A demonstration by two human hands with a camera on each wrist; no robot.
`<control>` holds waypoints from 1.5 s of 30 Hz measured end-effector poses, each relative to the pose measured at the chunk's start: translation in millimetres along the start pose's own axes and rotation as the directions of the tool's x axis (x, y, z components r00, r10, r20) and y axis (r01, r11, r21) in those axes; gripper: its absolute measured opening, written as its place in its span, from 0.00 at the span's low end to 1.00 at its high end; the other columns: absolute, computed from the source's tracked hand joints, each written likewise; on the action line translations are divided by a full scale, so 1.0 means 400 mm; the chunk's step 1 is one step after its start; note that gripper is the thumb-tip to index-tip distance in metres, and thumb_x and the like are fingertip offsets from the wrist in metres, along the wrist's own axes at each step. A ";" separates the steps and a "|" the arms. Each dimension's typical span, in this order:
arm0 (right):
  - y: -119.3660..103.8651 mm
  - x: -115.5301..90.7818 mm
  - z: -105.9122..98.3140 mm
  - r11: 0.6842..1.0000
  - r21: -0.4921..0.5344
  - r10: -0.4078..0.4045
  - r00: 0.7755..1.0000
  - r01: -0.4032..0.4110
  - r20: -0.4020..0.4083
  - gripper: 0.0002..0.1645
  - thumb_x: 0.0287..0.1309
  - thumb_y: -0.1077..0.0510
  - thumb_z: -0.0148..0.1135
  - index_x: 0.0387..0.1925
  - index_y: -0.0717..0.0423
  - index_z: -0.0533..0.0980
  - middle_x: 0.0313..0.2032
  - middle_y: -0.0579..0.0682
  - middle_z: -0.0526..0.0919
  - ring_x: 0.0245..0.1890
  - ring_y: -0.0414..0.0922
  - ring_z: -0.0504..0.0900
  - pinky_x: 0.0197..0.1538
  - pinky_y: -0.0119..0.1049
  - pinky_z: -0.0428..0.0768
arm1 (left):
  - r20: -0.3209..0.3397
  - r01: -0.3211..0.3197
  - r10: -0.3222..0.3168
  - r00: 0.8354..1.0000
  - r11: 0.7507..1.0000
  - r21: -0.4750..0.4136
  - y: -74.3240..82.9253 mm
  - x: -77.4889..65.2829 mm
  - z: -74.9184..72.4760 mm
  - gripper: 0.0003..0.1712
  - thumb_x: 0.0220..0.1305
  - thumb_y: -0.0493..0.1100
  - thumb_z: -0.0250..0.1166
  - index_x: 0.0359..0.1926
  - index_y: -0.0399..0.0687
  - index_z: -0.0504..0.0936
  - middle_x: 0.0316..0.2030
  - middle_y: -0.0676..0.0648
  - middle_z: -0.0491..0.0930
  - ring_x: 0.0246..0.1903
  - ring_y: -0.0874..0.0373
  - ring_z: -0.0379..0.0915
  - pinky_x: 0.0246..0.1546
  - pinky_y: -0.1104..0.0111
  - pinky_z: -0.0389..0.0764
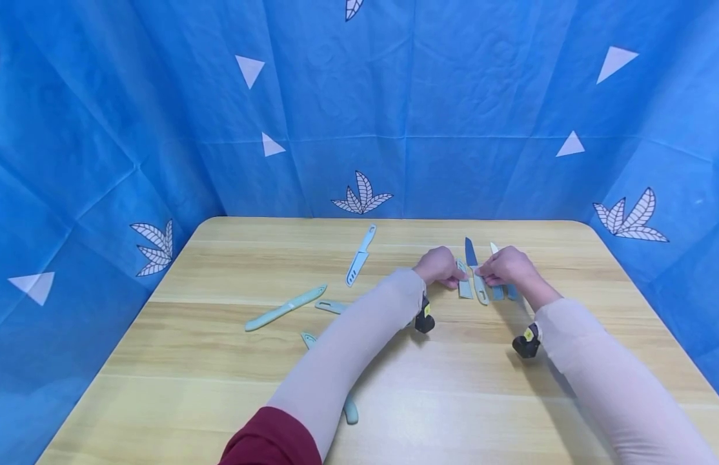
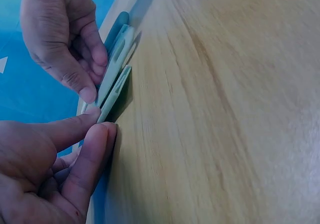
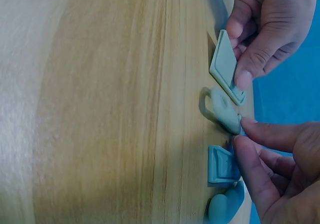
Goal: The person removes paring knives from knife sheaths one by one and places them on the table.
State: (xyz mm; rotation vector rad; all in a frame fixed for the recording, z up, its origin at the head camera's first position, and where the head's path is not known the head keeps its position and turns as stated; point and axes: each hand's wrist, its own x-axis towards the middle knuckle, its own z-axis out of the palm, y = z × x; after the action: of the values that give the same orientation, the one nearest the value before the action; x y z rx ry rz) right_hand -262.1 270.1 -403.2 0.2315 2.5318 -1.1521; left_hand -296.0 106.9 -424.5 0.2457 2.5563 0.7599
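My left hand (image 1: 439,266) pinches a pale green knife sheath (image 1: 465,289) between thumb and fingers. Just right of it lies a knife (image 1: 481,292) with a pale green, holed handle and a dark blade pointing away from me. The thumb and fingertip of my right hand (image 1: 508,266) pinch this knife where handle meets blade. In the right wrist view, the sheath (image 3: 225,64) is tilted up on edge beside the knife handle (image 3: 223,109). A bluer sheath (image 3: 222,165) and a rounded handle (image 3: 220,209) lie below my right hand, partly hidden by it in the head view.
A light blue sheathed knife (image 1: 359,258) lies at the back middle and a green one (image 1: 286,308) to the left. Another handle (image 1: 332,306) and a green knife end (image 1: 351,411) show from under my left arm. A blue curtain (image 1: 359,116) surrounds the wooden table (image 1: 191,387).
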 end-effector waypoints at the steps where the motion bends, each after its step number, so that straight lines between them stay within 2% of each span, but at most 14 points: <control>1: 0.000 0.001 0.000 1.000 -0.008 -0.003 1.000 0.003 -0.002 0.18 0.59 0.60 0.68 0.44 0.74 0.79 0.22 0.49 0.83 0.22 0.38 0.82 0.32 0.31 0.86 | -0.009 -0.008 0.008 1.000 1.000 0.029 0.000 -0.002 0.000 0.19 0.57 0.54 0.73 0.18 0.49 0.83 0.08 0.55 0.72 0.09 0.65 0.70 0.23 0.79 0.75; 5: 0.001 0.006 0.000 0.999 -0.040 -0.006 1.000 0.006 -0.008 0.17 0.59 0.61 0.68 0.43 0.73 0.80 0.21 0.48 0.83 0.22 0.38 0.82 0.31 0.31 0.86 | -0.041 -0.040 0.044 0.998 0.995 0.094 -0.003 -0.003 0.005 0.20 0.58 0.55 0.72 0.16 0.50 0.84 0.07 0.56 0.72 0.09 0.66 0.70 0.25 0.80 0.73; 15: 0.001 0.006 0.005 0.998 -0.068 -0.012 1.000 0.011 -0.013 0.18 0.60 0.59 0.68 0.43 0.72 0.80 0.23 0.49 0.84 0.23 0.39 0.83 0.32 0.32 0.86 | -0.011 -0.025 0.026 1.000 0.996 0.081 -0.009 -0.001 -0.001 0.20 0.58 0.54 0.72 0.16 0.50 0.83 0.08 0.55 0.73 0.10 0.66 0.72 0.26 0.80 0.73; 18: 0.002 0.006 0.005 0.999 -0.040 -0.008 1.000 0.008 -0.008 0.17 0.60 0.60 0.67 0.43 0.73 0.79 0.23 0.49 0.84 0.23 0.39 0.83 0.32 0.32 0.86 | 0.003 -0.039 0.039 0.999 0.999 0.017 -0.015 -0.008 -0.008 0.20 0.58 0.52 0.73 0.15 0.49 0.82 0.08 0.54 0.74 0.10 0.65 0.73 0.26 0.79 0.73; 22: 0.002 0.008 0.004 1.000 0.016 0.001 1.000 -0.001 0.006 0.17 0.60 0.62 0.67 0.43 0.74 0.78 0.22 0.49 0.83 0.22 0.38 0.82 0.32 0.32 0.86 | 0.025 -0.057 0.060 0.998 0.990 -0.127 -0.026 -0.019 -0.019 0.19 0.59 0.48 0.72 0.15 0.46 0.82 0.10 0.51 0.76 0.11 0.62 0.73 0.28 0.78 0.76; 29: 0.001 0.014 0.004 0.996 0.078 0.035 0.999 -0.036 0.015 0.19 0.65 0.59 0.63 0.46 0.75 0.76 0.22 0.50 0.83 0.23 0.39 0.83 0.34 0.34 0.87 | 0.017 -0.101 0.108 0.994 0.968 -0.230 -0.038 -0.030 -0.027 0.20 0.66 0.49 0.66 0.18 0.44 0.83 0.12 0.50 0.78 0.11 0.63 0.72 0.28 0.78 0.78; 35: -0.005 0.002 0.004 0.996 0.082 0.021 0.999 -0.024 0.032 0.24 0.70 0.54 0.56 0.45 0.77 0.76 0.25 0.52 0.84 0.25 0.41 0.84 0.36 0.35 0.88 | 0.012 -0.096 0.106 0.994 0.937 -0.337 -0.038 -0.040 -0.027 0.20 0.69 0.49 0.63 0.28 0.37 0.86 0.19 0.46 0.83 0.14 0.62 0.76 0.22 0.74 0.83; 41: -0.003 -0.006 0.001 0.994 0.109 0.000 0.998 -0.007 0.069 0.29 0.73 0.50 0.51 0.47 0.79 0.75 0.31 0.56 0.84 0.28 0.43 0.85 0.39 0.36 0.88 | 0.044 -0.071 0.101 0.994 0.894 -0.441 -0.042 -0.037 -0.026 0.26 0.71 0.52 0.59 0.27 0.33 0.84 0.21 0.43 0.83 0.15 0.60 0.77 0.21 0.72 0.84; 45: 0.001 -0.010 -0.004 0.982 0.186 0.000 0.994 -0.020 0.109 0.33 0.74 0.46 0.48 0.49 0.78 0.73 0.32 0.57 0.84 0.30 0.44 0.85 0.41 0.37 0.87 | 0.083 -0.059 0.114 0.990 0.871 -0.488 -0.049 -0.028 -0.030 0.26 0.71 0.52 0.59 0.28 0.32 0.85 0.21 0.43 0.83 0.16 0.60 0.77 0.21 0.72 0.84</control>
State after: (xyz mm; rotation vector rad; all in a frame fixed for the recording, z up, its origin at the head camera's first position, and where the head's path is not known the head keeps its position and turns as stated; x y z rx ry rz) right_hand -258.9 271.4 -401.0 0.2215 2.3270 -1.3622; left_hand -292.7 81.8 -422.1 0.2286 2.1728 1.3505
